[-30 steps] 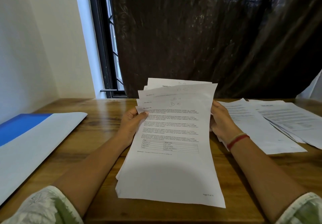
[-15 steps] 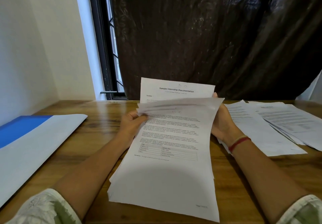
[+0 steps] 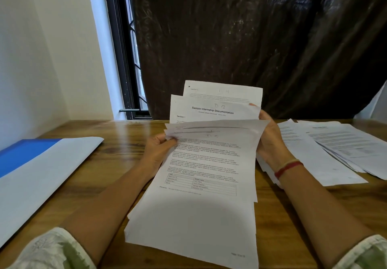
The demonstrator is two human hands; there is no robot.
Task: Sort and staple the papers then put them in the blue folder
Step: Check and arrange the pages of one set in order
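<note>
White printed sheets make up the stack of papers [image 3: 201, 185], which both hands hold fanned out over the wooden table [image 3: 125, 143]. The left hand [image 3: 159, 149] pinches the left edge of the front sheets, thumb on top and fingers curled underneath. The top sheet there carries a handwritten "D 10". The right hand [image 3: 270, 143] grips the right edge from behind, and one fingertip shows at the top, propping two rear sheets upright. The nearer of these is headed "Sample Internship Documentation"; how the other fingers lie behind the paper cannot be told. A red thread bracelet [image 3: 288, 168] circles the right wrist. The blue folder [image 3: 21, 155] lies open at the table's left side, well apart from the stack, its pale inner flap towards the hands. A loose pile of printed pages [image 3: 339, 149] lies spread on the table just right of the right hand. A dark curtain [image 3: 251, 38] hangs behind
</note>
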